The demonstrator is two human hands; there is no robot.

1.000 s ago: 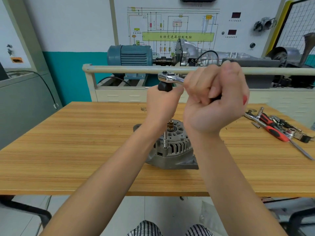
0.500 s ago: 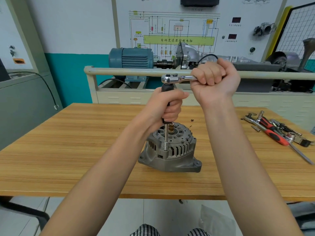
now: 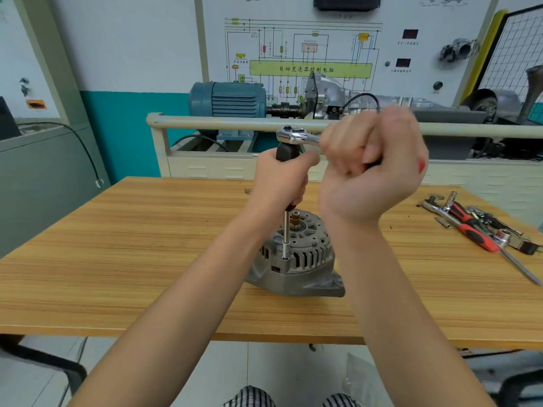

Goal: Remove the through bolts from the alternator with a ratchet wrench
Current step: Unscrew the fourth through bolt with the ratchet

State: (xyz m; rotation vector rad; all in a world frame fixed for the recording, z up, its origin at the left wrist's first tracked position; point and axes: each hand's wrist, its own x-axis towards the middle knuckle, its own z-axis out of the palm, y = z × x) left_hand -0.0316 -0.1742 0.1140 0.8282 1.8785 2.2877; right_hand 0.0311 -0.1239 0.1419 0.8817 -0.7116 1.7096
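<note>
Risk first, reading from your left. Your left hand [image 3: 280, 182] is wrapped around the black grip at the top of the long extension bar [image 3: 285, 235], and that grip is all that keeps the bar upright. The bar is tall and thin; if the hand relaxes, I judge the socket will tilt off the bolt head and round it, or jump free.

The alternator [image 3: 295, 259] is not clamped. It stands loose on the tabletop [image 3: 147, 245], near the front edge and directly before you, with nothing bracing it. A hard pull could turn or slide the whole housing instead of the bolt.

Your right hand [image 3: 371, 168] is closed tight around the handle of the ratchet wrench [image 3: 296, 136], whose chrome head sits atop the bar. This hand is blurred, so the exact finger placement cannot be told. A sudden release of the bolt could, in my judgement, carry your fist toward the rail [image 3: 220, 121] behind.

Condition of the workpiece: grey cast housing, slotted vents around the top, a brass-coloured shaft end at centre, mounting ears at the base. The socket meets the housing at its near rim; the bolt head itself is hidden.

Loose tools [image 3: 476, 227] lie well apart at far right.
</note>
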